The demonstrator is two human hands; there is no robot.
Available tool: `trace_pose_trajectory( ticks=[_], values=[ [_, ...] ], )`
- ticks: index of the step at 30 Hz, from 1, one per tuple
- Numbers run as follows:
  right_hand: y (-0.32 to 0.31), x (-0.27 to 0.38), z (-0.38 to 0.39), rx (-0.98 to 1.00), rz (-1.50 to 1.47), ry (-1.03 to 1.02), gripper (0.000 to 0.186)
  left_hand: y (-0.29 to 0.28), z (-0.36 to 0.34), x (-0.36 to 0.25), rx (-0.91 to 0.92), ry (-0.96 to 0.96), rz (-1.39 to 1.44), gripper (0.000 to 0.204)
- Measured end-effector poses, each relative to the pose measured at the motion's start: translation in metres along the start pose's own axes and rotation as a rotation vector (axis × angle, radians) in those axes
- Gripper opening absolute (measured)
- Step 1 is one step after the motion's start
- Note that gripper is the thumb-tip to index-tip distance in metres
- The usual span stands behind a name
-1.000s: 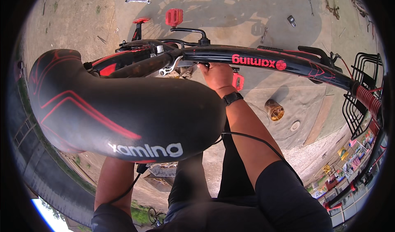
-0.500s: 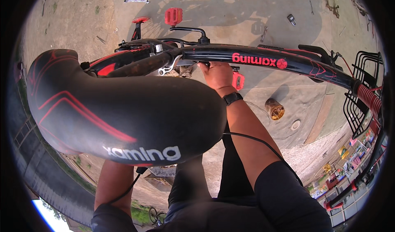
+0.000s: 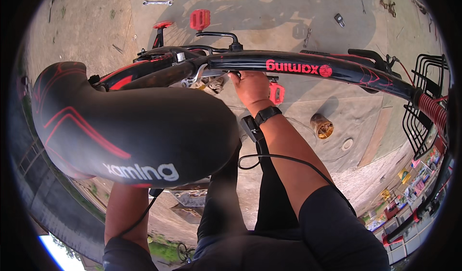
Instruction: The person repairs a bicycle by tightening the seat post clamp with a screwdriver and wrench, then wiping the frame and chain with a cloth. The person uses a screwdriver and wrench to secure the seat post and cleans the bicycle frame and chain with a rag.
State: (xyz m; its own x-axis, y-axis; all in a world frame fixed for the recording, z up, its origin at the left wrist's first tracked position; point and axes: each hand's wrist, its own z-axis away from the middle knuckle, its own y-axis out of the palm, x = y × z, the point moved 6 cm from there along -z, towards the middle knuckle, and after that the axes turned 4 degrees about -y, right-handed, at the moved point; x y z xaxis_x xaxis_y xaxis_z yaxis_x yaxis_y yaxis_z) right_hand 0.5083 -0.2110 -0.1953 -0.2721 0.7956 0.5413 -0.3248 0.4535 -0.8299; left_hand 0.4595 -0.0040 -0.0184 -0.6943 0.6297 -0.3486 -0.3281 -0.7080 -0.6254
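A wide black bicycle saddle (image 3: 139, 126) with red lines fills the left of the view. It hides my left hand; only the left forearm (image 3: 126, 208) shows below it. My right hand (image 3: 252, 87) is closed just under the black bicycle frame tube (image 3: 250, 62), left of a red pedal (image 3: 276, 92). Its fingertips are tucked beneath the tube, so what they grip is hidden. A silver quick-release lever (image 3: 196, 74) sits at the seat clamp beside that hand. On the right wrist are a black band (image 3: 267, 115) and a small black box with a cable.
A second red pedal (image 3: 200, 19) stands out on the far side. Wrenches (image 3: 158, 3) and a small dark device (image 3: 340, 20) lie on the concrete ground. A rusty can (image 3: 321, 126) stands to the right. Black wire baskets (image 3: 423, 105) are at the far right.
The saddle's nose has shifted left, uncovering the black box at my right wrist. My right hand has moved slightly left along the underside of the tube.
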Motion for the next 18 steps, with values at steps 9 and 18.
trace_pose_trajectory(
  ticks=[9, 18],
  values=[
    [0.002, 0.000, 0.000, -0.003, -0.012, -0.012, 0.032, 0.011, -0.006, 0.010, -0.071, 0.108, 0.111, 0.023],
    [-0.007, 0.005, -0.001, -0.080, -0.026, -0.056, 0.031, 0.013, 0.031, -0.031, -0.234, 0.421, -0.218, 0.019]
  ],
)
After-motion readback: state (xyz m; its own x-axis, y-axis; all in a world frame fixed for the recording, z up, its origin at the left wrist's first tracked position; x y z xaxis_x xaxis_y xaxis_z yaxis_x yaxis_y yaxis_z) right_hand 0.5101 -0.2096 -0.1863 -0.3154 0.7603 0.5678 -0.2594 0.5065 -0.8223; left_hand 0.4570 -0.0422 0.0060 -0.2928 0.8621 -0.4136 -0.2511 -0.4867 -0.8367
